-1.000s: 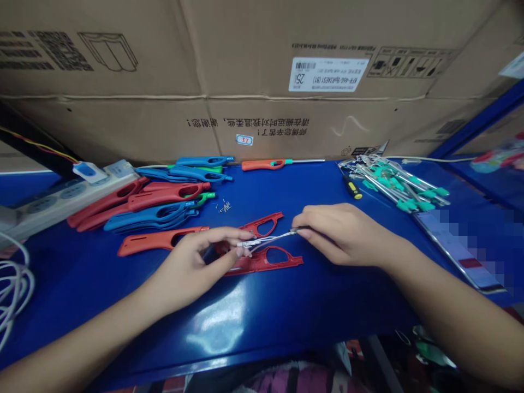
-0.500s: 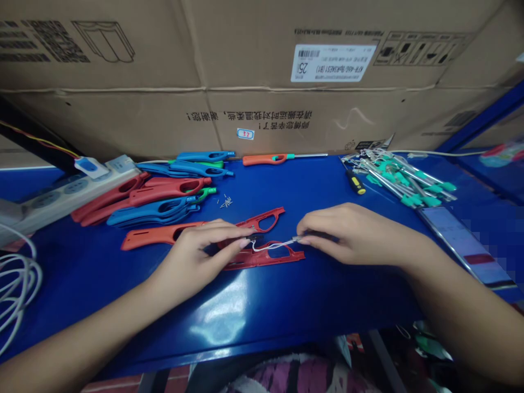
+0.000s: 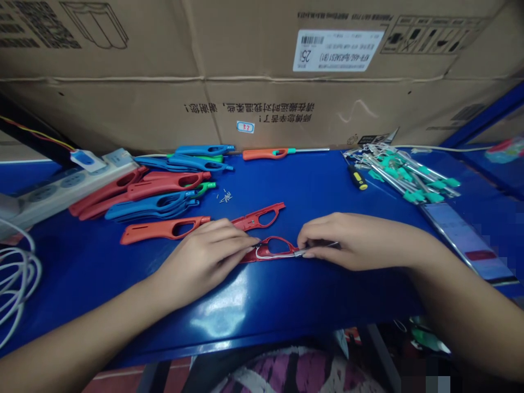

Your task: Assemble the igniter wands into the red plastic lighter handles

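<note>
Over the nearer red lighter shell half (image 3: pixel 291 246), my left hand (image 3: pixel 213 256) is closed, its fingertips pressing a small black part (image 3: pixel 258 245) at the handle opening. White wires (image 3: pixel 274 256) run from that part to a thin metal tube (image 3: pixel 301 253). My right hand (image 3: pixel 339 243) pinches this tube at the shell's narrow right end. Just behind lies a second red shell half (image 3: pixel 268 217), its inside facing up, partly covered by my left hand. An orange lighter shell (image 3: pixel 153 231) is beside my left hand.
Blue (image 3: pixel 149 207) and red shells (image 3: pixel 167 185) are piled at left by a power strip (image 3: pixel 73 180). Small screws (image 3: pixel 225 196) lie mid-table. An orange lighter (image 3: pixel 266 154) lies at the back. At right are metal tubes with green parts (image 3: pixel 399 172), a screwdriver (image 3: pixel 358 179) and a phone (image 3: pixel 466 240).
Both hands have lowered the black part and the tube from above the shell half into it. The wires now lie along its lower edge.
</note>
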Demonstrator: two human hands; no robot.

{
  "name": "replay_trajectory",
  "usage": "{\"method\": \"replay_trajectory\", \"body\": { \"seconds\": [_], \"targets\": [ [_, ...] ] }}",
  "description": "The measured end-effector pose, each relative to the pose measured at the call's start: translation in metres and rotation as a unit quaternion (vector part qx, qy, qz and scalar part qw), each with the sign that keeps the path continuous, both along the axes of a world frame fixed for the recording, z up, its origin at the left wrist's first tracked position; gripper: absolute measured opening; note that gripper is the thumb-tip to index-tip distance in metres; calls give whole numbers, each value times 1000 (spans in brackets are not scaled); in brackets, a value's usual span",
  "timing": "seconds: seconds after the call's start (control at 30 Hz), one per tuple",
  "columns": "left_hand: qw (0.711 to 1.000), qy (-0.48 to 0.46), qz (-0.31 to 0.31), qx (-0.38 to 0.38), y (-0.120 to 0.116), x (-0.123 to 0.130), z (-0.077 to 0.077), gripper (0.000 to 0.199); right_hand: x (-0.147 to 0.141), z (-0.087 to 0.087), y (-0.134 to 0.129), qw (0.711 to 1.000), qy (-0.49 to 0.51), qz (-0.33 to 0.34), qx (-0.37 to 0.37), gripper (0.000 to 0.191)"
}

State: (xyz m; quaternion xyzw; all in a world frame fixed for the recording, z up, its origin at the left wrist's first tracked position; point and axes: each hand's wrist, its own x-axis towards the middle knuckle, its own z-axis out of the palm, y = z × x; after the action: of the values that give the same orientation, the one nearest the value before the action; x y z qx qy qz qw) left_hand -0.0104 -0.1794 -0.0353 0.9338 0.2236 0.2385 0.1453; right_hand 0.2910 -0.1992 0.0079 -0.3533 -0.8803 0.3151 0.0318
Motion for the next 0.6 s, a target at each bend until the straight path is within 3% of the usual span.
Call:
{"method": "replay_trajectory", "body": {
  "seconds": [0.17,0.43,0.53,0.6],
  "targets": [
    [1000,-20,14,0,-2,1,0,22,0,6,-2,999,-16,-47,-4,14],
    [992,-105,74,-9,-6,3,6,20,-1,3,-1,986,30,-117,119,16],
    [986,-117,109,-48,-7,5,6,17,-3,1,0,981,49,-126,137,16],
    [976,-114,146,-115,-6,5,6,16,-5,1,-1,979,67,-124,146,17]
  ]
}}
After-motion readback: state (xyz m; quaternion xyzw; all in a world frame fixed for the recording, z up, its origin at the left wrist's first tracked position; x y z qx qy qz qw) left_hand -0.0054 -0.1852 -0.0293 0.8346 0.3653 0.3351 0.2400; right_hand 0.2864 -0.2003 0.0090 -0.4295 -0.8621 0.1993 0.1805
